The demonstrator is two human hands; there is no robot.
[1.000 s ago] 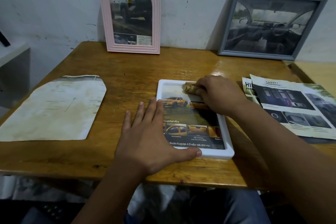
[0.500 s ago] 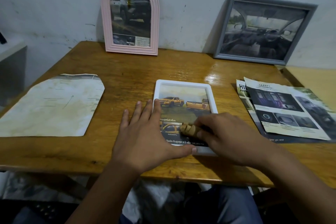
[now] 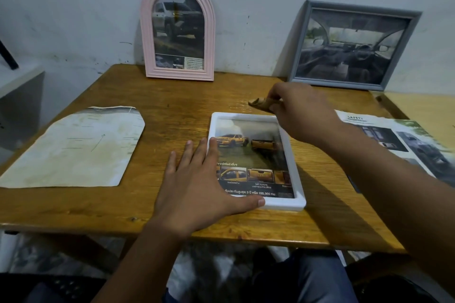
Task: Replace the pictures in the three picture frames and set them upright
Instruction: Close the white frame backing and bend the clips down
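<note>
**White frame flat on the bench, two frames upright at the wall**

White plastic borders the picture frame lying face up at the centre of the wooden bench, showing a print of yellow pickup trucks with text along its lower edge. The left hand lies flat with fingers straight and spread, palm on the bench and the frame's lower left corner, thumb stretched along the frame's bottom edge. The right hand hovers over the frame's upper right corner, its fingers pinched on a small crumpled brown cloth held just above the bench beyond the frame's top edge.

At upper centre a pink arched frame stands upright against the wall, holding a picture of a dark truck. At upper right a grey rectangular frame leans against the wall with a picture of a car interior.

On the left of the bench lies a stained sheet of paper with its far corners cut off. On the right edge lie brochure pages headed "SAFETY".
</note>
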